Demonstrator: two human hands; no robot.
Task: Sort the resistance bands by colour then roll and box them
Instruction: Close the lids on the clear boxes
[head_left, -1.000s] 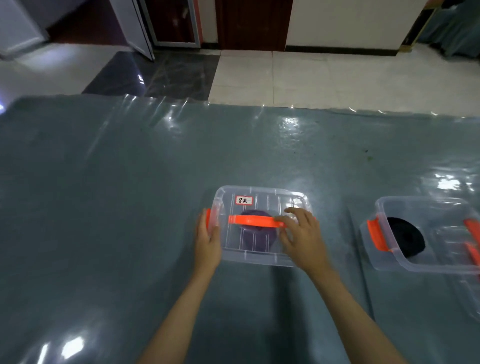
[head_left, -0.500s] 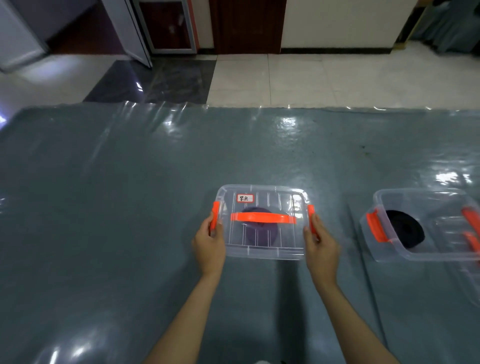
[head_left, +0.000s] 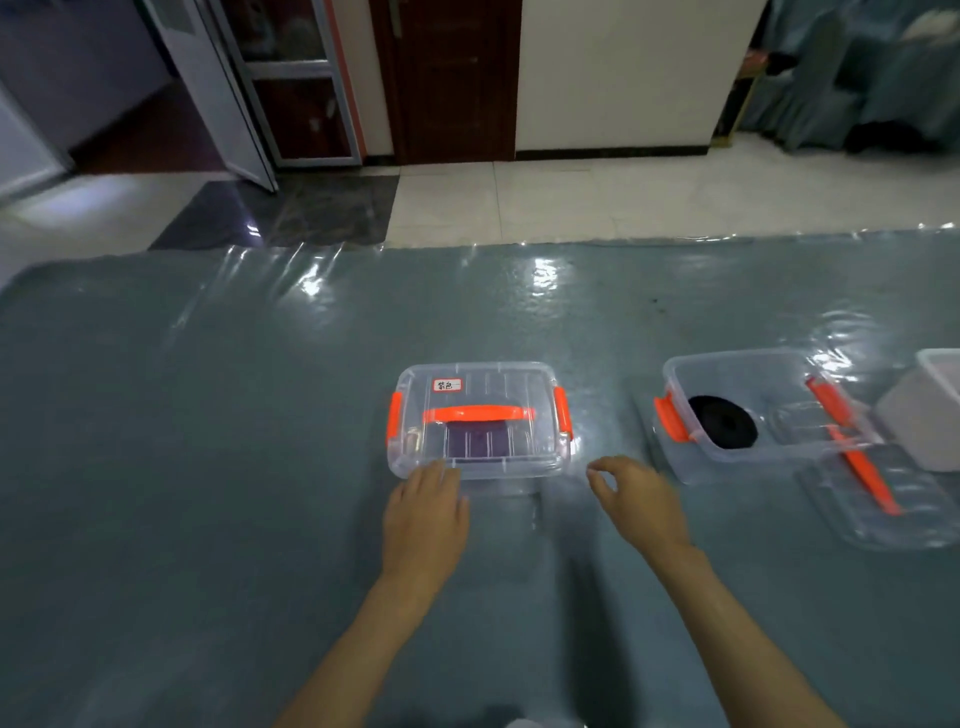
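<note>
A clear lidded box (head_left: 519, 384) with orange latches, an orange handle and a white label stands at the table's middle. A rolled purple band (head_left: 478, 440) shows through its wall. My left hand (head_left: 425, 514) lies flat just in front of the box, its fingertips touching the near edge. My right hand (head_left: 636, 501) hovers to the right of the box's near corner, fingers loosely curled, holding nothing. To the right an open clear box (head_left: 748, 366) holds a rolled black band (head_left: 722, 427).
The open box's clear lid (head_left: 883, 512) with an orange handle leans against its right side. A white container (head_left: 930, 415) sits at the right edge. The table (head_left: 208, 441) is covered in shiny grey-blue plastic sheeting.
Both hands have let go of the orange side latches and drawn back toward me. The lidded box now stands free, and the view has shifted so more of the right side shows.
</note>
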